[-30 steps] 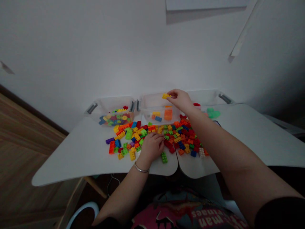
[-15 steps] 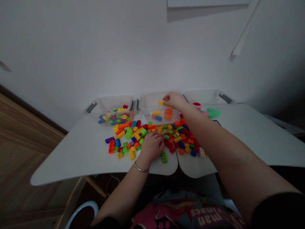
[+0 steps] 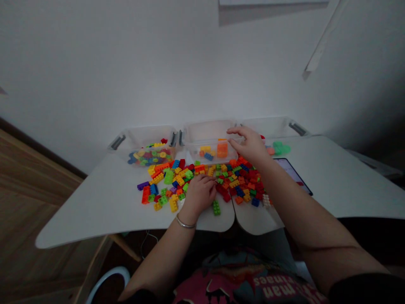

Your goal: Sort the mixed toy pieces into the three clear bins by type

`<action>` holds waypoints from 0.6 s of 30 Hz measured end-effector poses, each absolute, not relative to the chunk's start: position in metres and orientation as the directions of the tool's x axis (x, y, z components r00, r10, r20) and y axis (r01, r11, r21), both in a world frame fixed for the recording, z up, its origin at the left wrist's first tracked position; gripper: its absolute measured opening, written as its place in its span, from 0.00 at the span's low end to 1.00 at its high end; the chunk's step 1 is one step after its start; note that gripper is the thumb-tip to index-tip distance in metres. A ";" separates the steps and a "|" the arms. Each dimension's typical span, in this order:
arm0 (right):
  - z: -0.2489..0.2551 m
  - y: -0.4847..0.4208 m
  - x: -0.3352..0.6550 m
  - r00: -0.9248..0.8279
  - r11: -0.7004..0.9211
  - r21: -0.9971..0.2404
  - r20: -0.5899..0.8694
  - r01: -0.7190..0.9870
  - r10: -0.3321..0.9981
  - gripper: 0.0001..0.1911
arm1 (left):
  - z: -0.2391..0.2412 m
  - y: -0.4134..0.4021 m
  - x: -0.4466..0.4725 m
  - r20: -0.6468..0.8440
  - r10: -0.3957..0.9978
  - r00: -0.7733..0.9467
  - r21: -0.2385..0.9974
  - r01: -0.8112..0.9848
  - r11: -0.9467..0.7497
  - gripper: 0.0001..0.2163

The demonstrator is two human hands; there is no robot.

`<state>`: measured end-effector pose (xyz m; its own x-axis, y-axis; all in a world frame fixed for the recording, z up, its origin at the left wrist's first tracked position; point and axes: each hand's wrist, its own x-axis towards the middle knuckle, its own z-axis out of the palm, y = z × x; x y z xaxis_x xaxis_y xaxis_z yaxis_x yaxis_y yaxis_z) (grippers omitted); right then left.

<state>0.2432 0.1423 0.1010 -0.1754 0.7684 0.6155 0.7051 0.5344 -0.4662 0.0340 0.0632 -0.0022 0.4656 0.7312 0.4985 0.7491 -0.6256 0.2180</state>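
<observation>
Lying in the clear rectangular plastic middle bin [image 3: 205, 129], the small yellow plastic brick [image 3: 206, 149] is apart from the right hand [image 3: 252, 145], left of and below its fingertips [image 3: 230, 131]. The right-hand thumb and fingers stand parted, holding nothing. The left hand [image 3: 200, 193] rests, fingers curled, on the heap of multicoloured plastic bricks [image 3: 234, 183]; whether it grips one cannot be told. The heap covers part of the white tabletop [image 3: 104, 202].

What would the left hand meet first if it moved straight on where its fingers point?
Probably the loose bricks just ahead of the left hand; which brick comes first is unclear.
</observation>
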 end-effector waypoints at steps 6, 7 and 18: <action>0.050 0.088 0.296 -0.044 0.394 -0.520 0.562 0.758 0.826 0.12 | -0.001 0.063 0.034 0.498 0.731 0.467 0.207 0.754 -0.623 0.09; 0.040 0.081 0.304 -0.021 0.361 -0.533 0.541 0.765 0.841 0.11 | -0.001 0.063 0.034 0.497 0.732 0.466 0.209 0.755 -0.622 0.09; -0.017 0.069 0.329 -0.039 0.257 -0.413 0.467 0.874 0.884 0.18 | 0.000 0.063 0.035 0.498 0.741 0.450 0.231 0.755 -0.614 0.08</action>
<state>0.3288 0.0688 -0.0165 -0.0389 0.8835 0.4668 0.8737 0.2567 -0.4132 0.0352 0.0635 0.0003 0.4505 0.7411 0.4978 0.7547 -0.6140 0.2311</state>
